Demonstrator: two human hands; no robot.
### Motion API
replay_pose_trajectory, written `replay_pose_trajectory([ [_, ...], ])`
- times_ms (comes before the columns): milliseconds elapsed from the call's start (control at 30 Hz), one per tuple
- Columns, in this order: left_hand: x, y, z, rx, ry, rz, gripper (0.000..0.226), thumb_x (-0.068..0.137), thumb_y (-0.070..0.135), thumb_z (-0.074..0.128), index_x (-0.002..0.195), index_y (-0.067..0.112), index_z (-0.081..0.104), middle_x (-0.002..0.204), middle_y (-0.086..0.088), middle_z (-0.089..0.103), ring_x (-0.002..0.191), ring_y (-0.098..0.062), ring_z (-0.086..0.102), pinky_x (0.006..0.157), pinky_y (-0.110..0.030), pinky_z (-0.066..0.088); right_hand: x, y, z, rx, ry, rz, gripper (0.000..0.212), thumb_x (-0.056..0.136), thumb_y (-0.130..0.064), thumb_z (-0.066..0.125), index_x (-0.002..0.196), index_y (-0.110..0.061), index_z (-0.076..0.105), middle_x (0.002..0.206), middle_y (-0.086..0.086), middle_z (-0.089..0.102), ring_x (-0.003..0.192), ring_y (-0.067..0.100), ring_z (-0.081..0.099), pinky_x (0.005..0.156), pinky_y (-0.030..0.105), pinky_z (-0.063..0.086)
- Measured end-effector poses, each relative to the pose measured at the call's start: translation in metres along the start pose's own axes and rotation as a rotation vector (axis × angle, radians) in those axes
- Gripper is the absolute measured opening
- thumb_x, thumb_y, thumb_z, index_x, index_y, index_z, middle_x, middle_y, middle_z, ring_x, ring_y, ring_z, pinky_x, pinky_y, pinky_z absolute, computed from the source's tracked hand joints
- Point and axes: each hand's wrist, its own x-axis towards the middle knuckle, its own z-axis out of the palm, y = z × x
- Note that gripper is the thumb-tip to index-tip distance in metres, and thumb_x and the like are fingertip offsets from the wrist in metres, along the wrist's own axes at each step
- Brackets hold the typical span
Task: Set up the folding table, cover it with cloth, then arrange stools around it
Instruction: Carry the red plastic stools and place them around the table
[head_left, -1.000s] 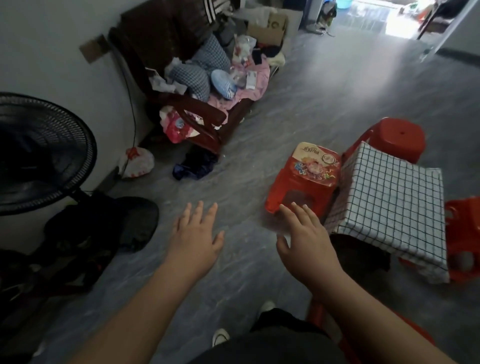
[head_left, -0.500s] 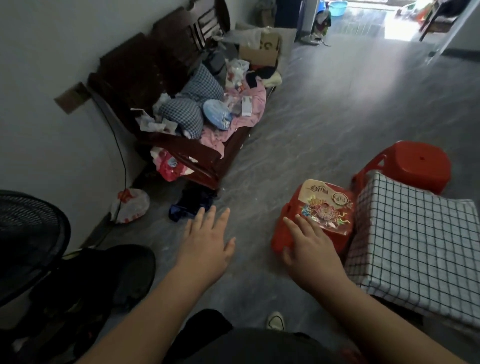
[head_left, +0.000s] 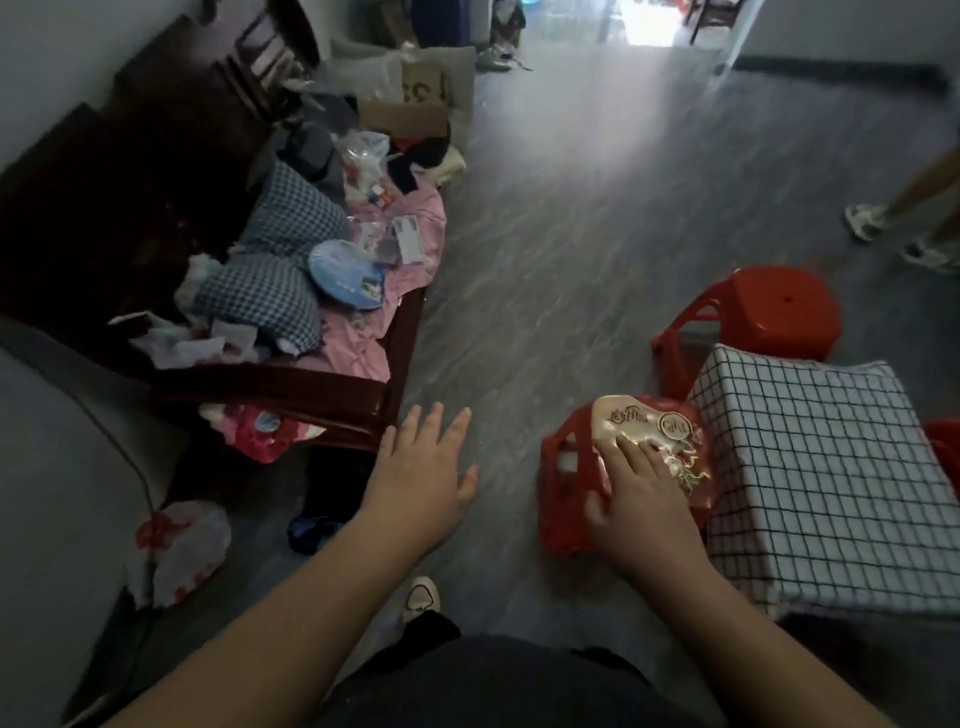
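The small table (head_left: 831, 483) stands at the right, draped in a white cloth with a dark grid. Against its left side is a red stool with a picture top (head_left: 569, 467). My right hand (head_left: 644, 499) lies flat on that stool's seat, fingers straight, thumb over its near edge. My left hand (head_left: 421, 473) hovers open above the bare floor, left of the stool, touching nothing. A plain red stool (head_left: 769, 312) stands behind the table, and the edge of another red stool (head_left: 943, 441) shows at the table's right.
A dark wooden bench (head_left: 291, 384) piled with pillows, pink cloth and clutter lines the left wall. A plastic bag (head_left: 176, 545) and dark cloth (head_left: 317, 530) lie on the floor beside it. Another person's feet (head_left: 893, 234) stand at the far right. Grey floor stretches ahead toward a bright doorway.
The view swung right and forward, dropping the fan out of sight. My right hand moved from above the picture-top stool onto its seat. My left hand stayed open in the air.
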Motion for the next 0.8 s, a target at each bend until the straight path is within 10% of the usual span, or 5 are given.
replay_pose_trajectory([
  [800, 0.298, 0.134, -0.046, 0.359, -0.307, 0.819, 0.071, 0.102, 0.045, 0.037, 0.161, 0.028, 0.002, 0.169, -0.005, 0.004, 0.155, -0.026, -0.001, 0.125, -0.048, 0.008, 0.13, 0.059, -0.015, 0.289, 0.121, 0.727, 0.07, 0.097, -0.04, 0.044, 0.16, -0.027, 0.015, 0.167, 0.0, 0.017, 0.153, 0.023, 0.012, 0.122, 0.041, 0.019],
])
